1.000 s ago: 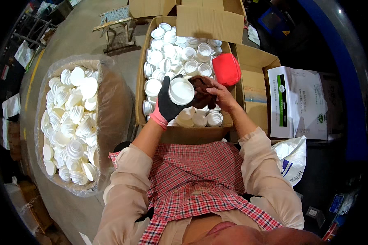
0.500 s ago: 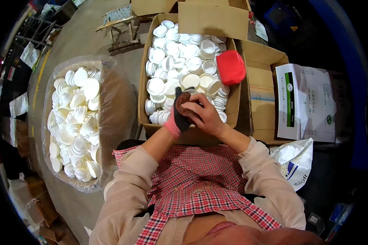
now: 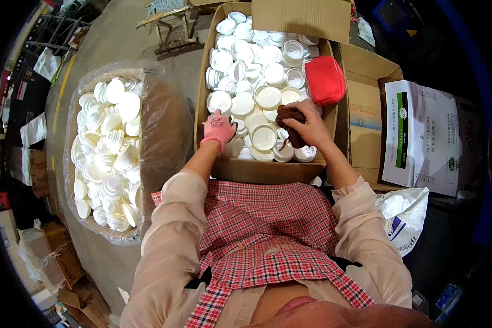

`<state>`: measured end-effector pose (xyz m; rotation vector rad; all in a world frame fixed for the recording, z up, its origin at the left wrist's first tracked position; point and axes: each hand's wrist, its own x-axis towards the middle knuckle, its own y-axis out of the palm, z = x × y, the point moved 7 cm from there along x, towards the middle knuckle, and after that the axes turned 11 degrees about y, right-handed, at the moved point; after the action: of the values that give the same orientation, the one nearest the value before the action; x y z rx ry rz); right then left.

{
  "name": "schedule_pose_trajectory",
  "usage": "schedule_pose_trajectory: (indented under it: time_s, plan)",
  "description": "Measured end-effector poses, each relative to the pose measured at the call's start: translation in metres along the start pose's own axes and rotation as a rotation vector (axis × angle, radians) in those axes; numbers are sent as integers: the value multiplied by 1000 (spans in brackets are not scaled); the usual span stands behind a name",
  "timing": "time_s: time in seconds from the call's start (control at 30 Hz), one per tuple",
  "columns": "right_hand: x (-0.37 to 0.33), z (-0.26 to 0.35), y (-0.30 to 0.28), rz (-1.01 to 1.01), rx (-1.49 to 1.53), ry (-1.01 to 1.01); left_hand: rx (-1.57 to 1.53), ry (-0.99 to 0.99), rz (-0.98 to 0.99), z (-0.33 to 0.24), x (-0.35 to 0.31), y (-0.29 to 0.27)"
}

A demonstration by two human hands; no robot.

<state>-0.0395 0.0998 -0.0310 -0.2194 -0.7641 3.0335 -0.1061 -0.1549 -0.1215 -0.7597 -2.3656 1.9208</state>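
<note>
My left hand [image 3: 218, 130], in a pink glove with dark patches, rests over the near left part of a cardboard box. Its thumb stands apart from the fingers, and no held thing shows between them; some fingertips are hard to make out. White round plastic lids [image 3: 264, 137] fill the box beneath. Over the right side of the pile, my bare right hand [image 3: 311, 127] grips a bunched brown cloth [image 3: 290, 117]. One strand of the cloth hangs over the lids.
A red pouch [image 3: 325, 80] lies on the box's right edge [image 3: 329, 128]. To the left stands a plastic-lined carton [image 3: 143, 104] of similar lids [image 3: 112, 187]. At right are an open cardboard box [image 3: 366, 112], a white printed sheet [image 3: 421, 136] and a white plastic bag [image 3: 404, 213].
My hands were together over the near middle of the box, the cloth between them. Now they are apart, the left moved left, the right moved right with the cloth. The view has shifted slightly.
</note>
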Motion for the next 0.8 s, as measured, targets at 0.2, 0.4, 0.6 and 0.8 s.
schedule_pose_trajectory:
  time_s: [0.2,0.4,0.6,0.8]
  plan:
    - [-13,2,-6,16,-58,-2,-110,-18,-6,12,41,20]
    - [-32,74,-5,-69,-163,-346,-217,510,-298,-72,-36,-78]
    - [-55,114,-16,-326,-347,-576,-741,908,-447,-110,-88,-122]
    - [-60,114,-4,-443,-322,-515,-1952,422,-237,-133,-68,-94]
